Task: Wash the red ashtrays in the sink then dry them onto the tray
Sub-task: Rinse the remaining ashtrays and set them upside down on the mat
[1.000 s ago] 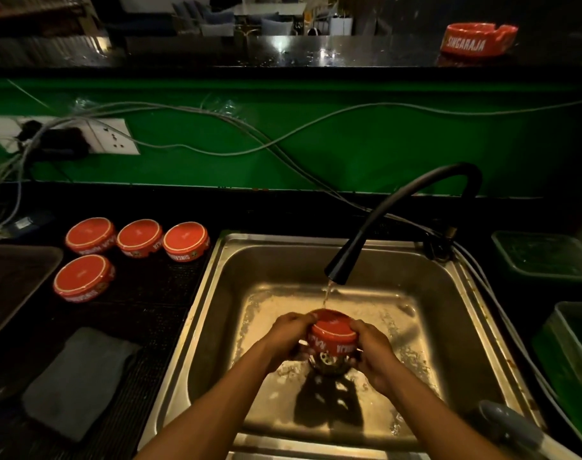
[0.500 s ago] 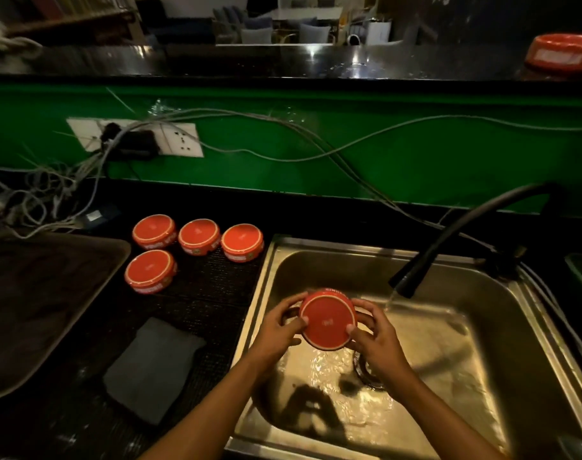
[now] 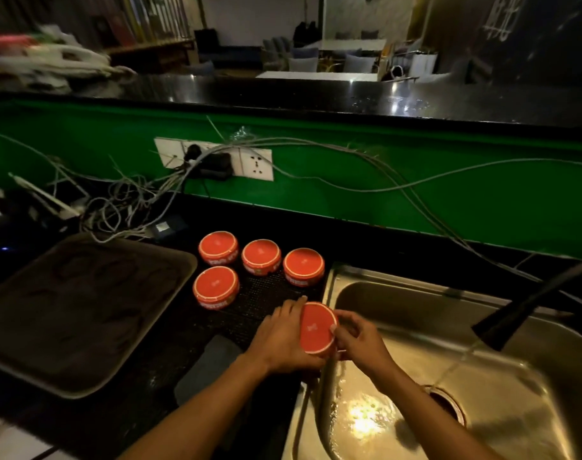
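held upside down over the left rim of the sink [image 3: 329,293], just right of centre frame: one red ashtray [image 3: 317,328], flat base up. left hand [image 3: 283,340] curled round its left side, right hand [image 3: 356,340] pinching the right edge with fingertips. likely the set-down after rinsing.

best done by tipping to shed drips over the basin, then lowering base-up onto the dark ribbed mat [image 3: 266,303] beside the four others [image 3: 259,260], in the free spot next to the lower one, without knocking a neighbour. firm grip needed: glossy and probably slick when wet, likely ceramic or glass by the sheen, so prone to chipping against steel. drying and moving to the tray not yet done.

round, squat, smooth red with a pale ring on the base and lettering on the wall. brushed steel basin, wet and shining, water running from the black curved tap [image 3: 515,313] at right. wide dark tray [image 3: 170,260] at left, rounded corners, raised lip. soft grey cloth [image 3: 213,360] at lower centre on the black bench [image 3: 117,419].
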